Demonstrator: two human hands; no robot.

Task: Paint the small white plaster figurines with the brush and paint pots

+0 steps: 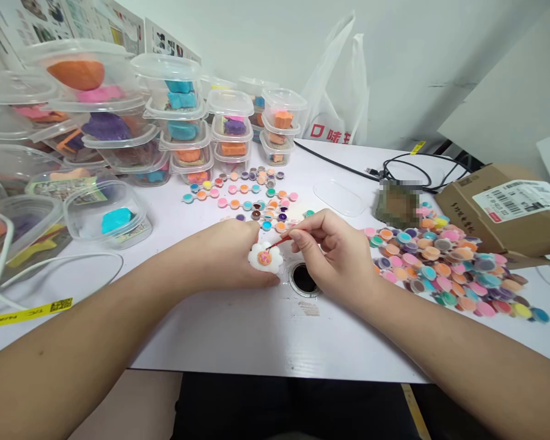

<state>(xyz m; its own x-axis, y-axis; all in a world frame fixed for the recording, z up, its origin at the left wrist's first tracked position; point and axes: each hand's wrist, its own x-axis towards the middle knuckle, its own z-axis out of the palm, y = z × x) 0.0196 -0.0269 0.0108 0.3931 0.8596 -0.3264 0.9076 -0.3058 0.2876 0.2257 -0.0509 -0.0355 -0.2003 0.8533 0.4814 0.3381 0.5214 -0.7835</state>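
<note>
Between the thumb and fingers of my left hand (224, 256) is a white flower-shaped piece (253, 259) with a round orange and pink centre. My right hand (334, 250) is closed around a thin red paintbrush (282, 240), pinched between thumb and fingers. The brush tip reaches the flower's centre; whether it touches is too small to tell. Just behind the hands lie strips of small paint pots (266, 225) in many colours. A round dark hole with a pale rim (304, 279) sits in the table beside my right hand.
Stacked clear tubs (183, 131) with coloured shapes crowd the left and back. An open tub (107, 211) holds a turquoise piece. At right are a heap of paint pots (444, 269), a cardboard box (504, 211) and a black cable (339, 161). A clear lid (338, 197) lies behind my right hand.
</note>
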